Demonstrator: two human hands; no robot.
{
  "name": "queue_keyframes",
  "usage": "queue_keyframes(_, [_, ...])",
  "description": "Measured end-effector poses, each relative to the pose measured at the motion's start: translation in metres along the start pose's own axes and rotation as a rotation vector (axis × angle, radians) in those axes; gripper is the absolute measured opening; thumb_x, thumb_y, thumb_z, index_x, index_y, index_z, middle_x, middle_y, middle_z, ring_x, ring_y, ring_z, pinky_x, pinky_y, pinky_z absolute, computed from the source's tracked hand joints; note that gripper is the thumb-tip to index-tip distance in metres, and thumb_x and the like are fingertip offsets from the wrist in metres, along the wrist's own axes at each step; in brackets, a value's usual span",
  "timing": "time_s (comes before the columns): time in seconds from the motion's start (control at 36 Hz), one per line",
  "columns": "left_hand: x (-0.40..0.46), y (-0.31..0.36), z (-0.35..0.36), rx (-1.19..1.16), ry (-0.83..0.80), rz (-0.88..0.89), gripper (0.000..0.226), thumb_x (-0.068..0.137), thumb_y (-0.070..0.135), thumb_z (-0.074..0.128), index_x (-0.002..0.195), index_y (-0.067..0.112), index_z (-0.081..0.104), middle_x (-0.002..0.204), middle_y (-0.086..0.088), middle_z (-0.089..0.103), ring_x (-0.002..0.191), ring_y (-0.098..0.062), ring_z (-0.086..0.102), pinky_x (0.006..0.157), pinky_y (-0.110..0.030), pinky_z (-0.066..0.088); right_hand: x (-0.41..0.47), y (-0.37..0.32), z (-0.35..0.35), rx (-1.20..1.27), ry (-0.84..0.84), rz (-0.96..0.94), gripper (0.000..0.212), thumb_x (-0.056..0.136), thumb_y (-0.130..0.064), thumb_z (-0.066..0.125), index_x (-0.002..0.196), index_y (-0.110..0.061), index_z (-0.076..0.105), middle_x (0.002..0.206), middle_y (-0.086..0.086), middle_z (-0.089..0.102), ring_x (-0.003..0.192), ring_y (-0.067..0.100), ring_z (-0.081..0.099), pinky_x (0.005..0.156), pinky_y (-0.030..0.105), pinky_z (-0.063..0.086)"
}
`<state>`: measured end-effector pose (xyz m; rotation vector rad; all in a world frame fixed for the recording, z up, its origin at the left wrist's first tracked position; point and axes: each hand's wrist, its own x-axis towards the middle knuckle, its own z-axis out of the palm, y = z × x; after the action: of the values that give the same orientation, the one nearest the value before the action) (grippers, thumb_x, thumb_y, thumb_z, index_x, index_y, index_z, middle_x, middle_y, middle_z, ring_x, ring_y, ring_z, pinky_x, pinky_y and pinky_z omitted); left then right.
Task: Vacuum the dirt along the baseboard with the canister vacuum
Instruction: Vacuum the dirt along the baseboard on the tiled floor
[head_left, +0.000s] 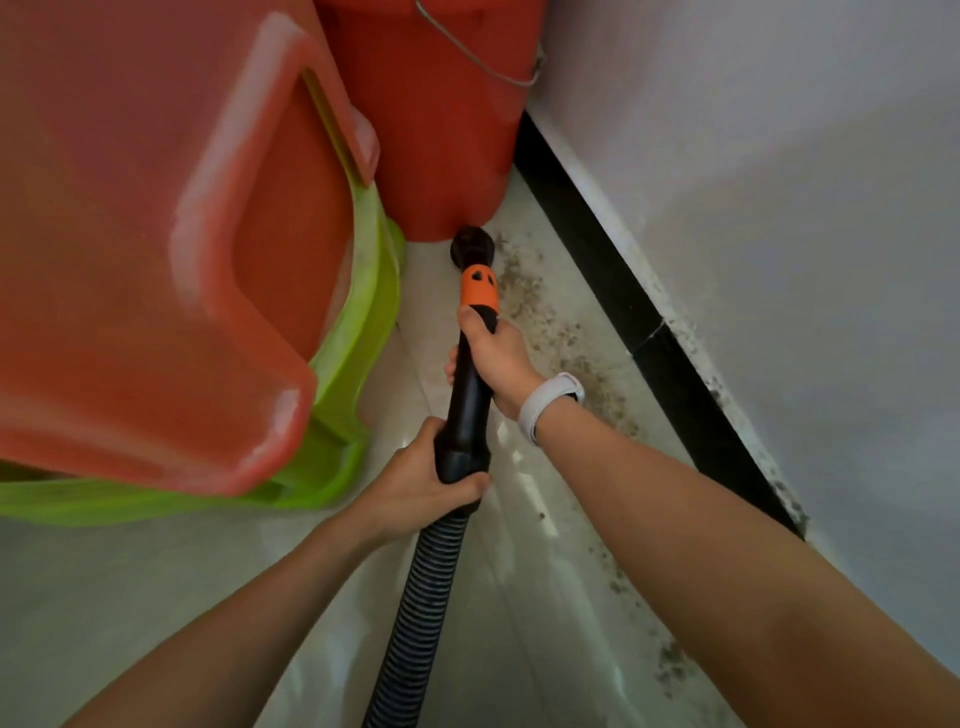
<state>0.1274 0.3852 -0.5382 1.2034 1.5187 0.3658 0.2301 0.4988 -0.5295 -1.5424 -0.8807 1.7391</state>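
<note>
A black vacuum wand (470, 384) with an orange collar (479, 286) points away from me, its round black nozzle (470, 247) on the floor against the foot of a red bucket. My right hand (493, 358), with a white wristband, grips the wand just below the collar. My left hand (426, 478) grips the lower cuff where the ribbed black hose (415, 613) joins. Dark dirt (550, 322) lies scattered on the pale tile beside the black baseboard (649, 332), from the nozzle back toward me. The canister is out of view.
The red bucket (441, 130) with a metal handle stands in the corner ahead. Stacked red (156, 234) and green (363, 312) plastic stools crowd the left side. The white wall (779, 208) rises on the right, leaving a narrow strip of floor between stools and baseboard.
</note>
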Motion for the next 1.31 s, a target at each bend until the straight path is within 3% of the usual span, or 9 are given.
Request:
queue_keyframes(0.08, [0.009, 0.001, -0.006, -0.004, -0.006, 0.015, 0.064, 0.052, 0.058, 0.069, 0.102, 0.026, 0.044, 0.097, 0.000, 0.066, 0.088, -0.015, 0.068, 0.080, -0.042, 0.058, 0.010, -0.001, 0.001, 0.004, 0.031, -0.012, 0.026, 0.098, -0.027, 0.051, 0.081, -0.008, 0.047, 0.053, 0.009, 0.055, 0.049, 0.024, 0.054, 0.059, 0.036, 0.052])
queue_keyframes(0.22, [0.030, 0.014, -0.013, 0.026, -0.051, 0.060, 0.042, 0.079, 0.029, 0.076, 0.105, 0.022, 0.044, 0.097, 0.000, 0.065, 0.087, -0.016, 0.068, 0.081, -0.043, 0.057, 0.024, -0.011, -0.008, 0.065, 0.126, -0.004, 0.028, 0.098, -0.028, 0.051, 0.084, -0.005, 0.049, 0.054, 0.008, 0.056, 0.050, 0.022, 0.055, 0.056, 0.035, 0.052])
queue_keyframes(0.33, [0.044, 0.031, -0.012, 0.027, -0.061, 0.110, 0.044, 0.080, 0.032, 0.075, 0.110, 0.022, 0.045, 0.098, 0.004, 0.063, 0.087, -0.011, 0.066, 0.077, -0.033, 0.057, 0.034, -0.024, -0.026, 0.118, 0.164, 0.027, 0.027, 0.098, -0.030, 0.052, 0.091, -0.004, 0.047, 0.055, 0.008, 0.055, 0.051, 0.021, 0.055, 0.055, 0.034, 0.052])
queue_keyframes(0.56, [0.071, 0.037, -0.014, -0.080, -0.012, 0.144, 0.046, 0.078, 0.029, 0.078, 0.112, 0.022, 0.049, 0.096, -0.001, 0.067, 0.082, -0.017, 0.070, 0.080, -0.045, 0.058, 0.059, -0.041, -0.036, 0.208, 0.151, 0.056, 0.030, 0.098, -0.032, 0.052, 0.097, -0.003, 0.046, 0.061, 0.009, 0.054, 0.047, 0.018, 0.054, 0.045, 0.026, 0.050])
queue_keyframes(0.75, [0.084, 0.033, -0.023, -0.046, 0.080, 0.148, 0.052, 0.083, 0.038, 0.072, 0.123, 0.026, 0.041, 0.097, 0.008, 0.060, 0.083, -0.009, 0.065, 0.071, -0.027, 0.055, 0.076, -0.054, -0.026, 0.160, 0.178, 0.054, 0.030, 0.100, -0.030, 0.048, 0.088, -0.003, 0.044, 0.066, 0.011, 0.052, 0.052, 0.020, 0.054, 0.046, 0.028, 0.053])
queue_keyframes(0.86, [0.081, 0.024, -0.016, -0.087, 0.099, 0.175, 0.048, 0.083, 0.036, 0.072, 0.122, 0.031, 0.044, 0.095, 0.013, 0.061, 0.081, -0.004, 0.064, 0.072, -0.022, 0.054, 0.077, -0.047, -0.027, 0.163, 0.187, 0.072, 0.029, 0.100, -0.031, 0.049, 0.100, -0.002, 0.046, 0.064, 0.010, 0.054, 0.050, 0.019, 0.055, 0.043, 0.026, 0.051])
queue_keyframes(1.0, [0.070, 0.030, -0.008, -0.112, 0.108, 0.192, 0.047, 0.080, 0.038, 0.074, 0.119, 0.035, 0.047, 0.092, 0.011, 0.065, 0.074, -0.001, 0.065, 0.067, -0.021, 0.054, 0.075, -0.038, -0.041, 0.286, 0.108, 0.116, 0.036, 0.097, -0.037, 0.053, 0.107, -0.004, 0.048, 0.063, 0.007, 0.053, 0.044, 0.017, 0.054, 0.044, 0.025, 0.049])
queue_keyframes(1.19, [0.037, 0.027, -0.006, -0.047, 0.103, 0.165, 0.047, 0.080, 0.039, 0.074, 0.116, 0.032, 0.046, 0.096, 0.012, 0.063, 0.079, 0.000, 0.064, 0.063, -0.013, 0.051, 0.050, -0.026, -0.035, 0.345, 0.044, 0.152, 0.030, 0.097, -0.034, 0.052, 0.088, -0.006, 0.047, 0.059, 0.006, 0.049, 0.042, 0.016, 0.049, 0.044, 0.024, 0.047])
queue_keyframes(1.31, [0.020, 0.023, -0.011, -0.018, 0.069, 0.143, 0.045, 0.077, 0.037, 0.077, 0.107, 0.026, 0.045, 0.090, 0.007, 0.065, 0.073, -0.007, 0.068, 0.068, -0.028, 0.057, 0.037, -0.012, -0.026, 0.395, -0.009, 0.182, 0.027, 0.096, -0.034, 0.052, 0.091, -0.009, 0.045, 0.057, 0.005, 0.048, 0.041, 0.016, 0.049, 0.045, 0.024, 0.047])
